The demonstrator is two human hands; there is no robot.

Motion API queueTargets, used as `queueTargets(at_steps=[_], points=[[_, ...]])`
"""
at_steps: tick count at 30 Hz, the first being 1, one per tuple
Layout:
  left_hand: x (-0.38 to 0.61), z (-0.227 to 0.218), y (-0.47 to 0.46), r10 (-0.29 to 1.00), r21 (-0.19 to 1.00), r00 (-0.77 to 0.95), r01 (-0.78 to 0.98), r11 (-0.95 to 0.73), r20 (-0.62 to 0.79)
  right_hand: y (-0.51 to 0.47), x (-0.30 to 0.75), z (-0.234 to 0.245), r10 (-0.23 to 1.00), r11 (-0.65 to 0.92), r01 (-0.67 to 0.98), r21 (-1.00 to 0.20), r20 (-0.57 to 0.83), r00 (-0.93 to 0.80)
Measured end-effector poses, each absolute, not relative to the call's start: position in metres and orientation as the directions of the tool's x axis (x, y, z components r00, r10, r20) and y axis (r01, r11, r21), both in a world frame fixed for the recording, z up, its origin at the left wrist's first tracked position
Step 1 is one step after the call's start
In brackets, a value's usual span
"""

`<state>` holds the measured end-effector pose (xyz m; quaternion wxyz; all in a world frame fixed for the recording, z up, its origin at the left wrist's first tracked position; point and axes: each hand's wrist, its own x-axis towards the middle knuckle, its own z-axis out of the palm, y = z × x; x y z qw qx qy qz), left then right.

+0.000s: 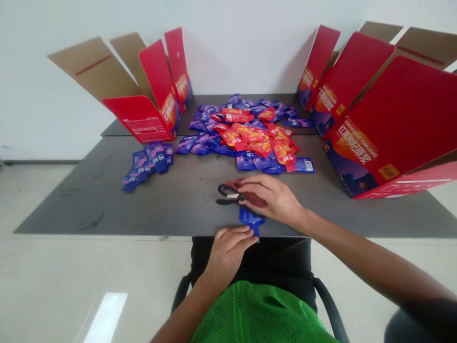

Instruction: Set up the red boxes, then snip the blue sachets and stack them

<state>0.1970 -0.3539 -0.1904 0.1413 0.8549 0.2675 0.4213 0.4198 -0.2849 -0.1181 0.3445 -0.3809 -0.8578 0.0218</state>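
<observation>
Sachet heap point(243, 136): red-orange and violet-blue packets, intermixed. Right of heap, cartons point(371, 109): red, with orange-and-purple printed panels, kraft-brown flaps. Below heap, scissors point(222, 191): black loops, with what may be dull red beside them. Nearer still, mesh vest point(260, 314): bright green.

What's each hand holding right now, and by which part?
The left hand holds a blue sachet by its lower end. The right hand is on scissors, covering their red part; its exact grip is hidden.
</observation>
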Motion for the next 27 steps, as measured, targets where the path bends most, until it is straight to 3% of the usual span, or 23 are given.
queueTargets(at_steps=[3,7,14,17,23,27], points=[[0.197,-0.189,-0.354,0.595,0.484,0.510,0.347,-0.803,0.622,-0.319,0.409,-0.125,0.653,0.752,0.562,-0.345,0.506,-0.563],[0.196,-0.189,-0.354,0.587,0.484,0.512,0.335,-0.808,0.626,-0.297,0.416,-0.137,0.694,0.712,0.599,-0.366,0.498,-0.519],[0.197,-0.190,-0.354,0.584,0.469,0.499,0.348,-0.812,0.641,-0.244,0.435,-0.126,0.680,0.669,0.715,-0.205,0.556,-0.477],[0.197,-0.189,-0.353,0.580,0.466,0.499,0.347,-0.814,0.644,-0.282,0.425,-0.120,0.672,0.688,0.679,-0.258,0.581,-0.460],[0.197,-0.185,-0.353,0.583,0.463,0.523,0.354,-0.813,0.622,-0.304,0.419,-0.137,0.679,0.729,0.582,-0.361,0.489,-0.548],[0.197,-0.185,-0.355,0.573,0.430,0.541,0.379,-0.820,0.616,-0.259,0.440,-0.132,0.677,0.679,0.690,-0.250,0.575,-0.459]])
